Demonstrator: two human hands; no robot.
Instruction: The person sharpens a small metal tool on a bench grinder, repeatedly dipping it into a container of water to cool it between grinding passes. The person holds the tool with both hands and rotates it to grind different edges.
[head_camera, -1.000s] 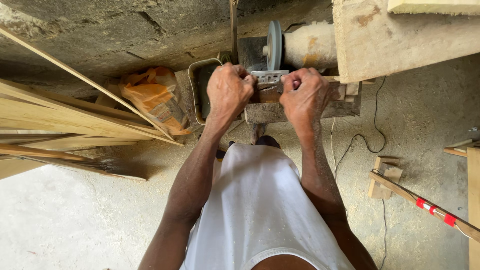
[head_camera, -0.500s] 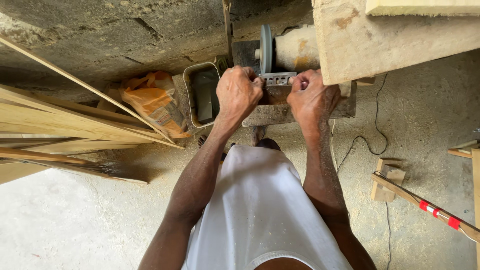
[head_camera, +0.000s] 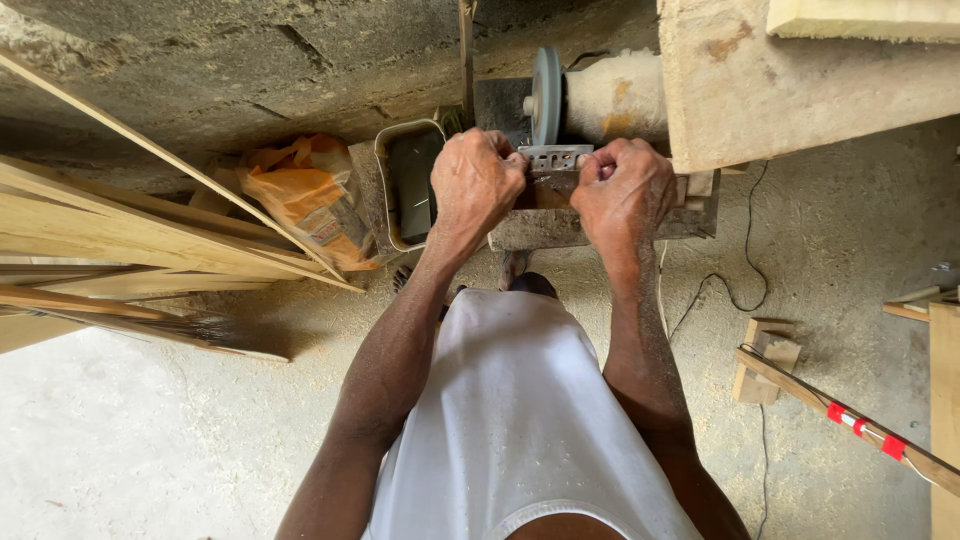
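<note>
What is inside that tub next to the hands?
Inside the tub lies something dark and flat, maybe a stone or dark water; I cannot tell which. The left hand covers its right edge. Beside it sits an orange bag.

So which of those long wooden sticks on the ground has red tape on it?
The thin stick at lower right, with two red tape bands; the planks stacked at left are bare.

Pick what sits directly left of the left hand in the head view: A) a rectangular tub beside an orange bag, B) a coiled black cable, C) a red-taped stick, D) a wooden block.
A: the rectangular tub stands just left of the left hand, with the orange bag further left; the stick, cable and block all lie on the right-hand side.
</note>
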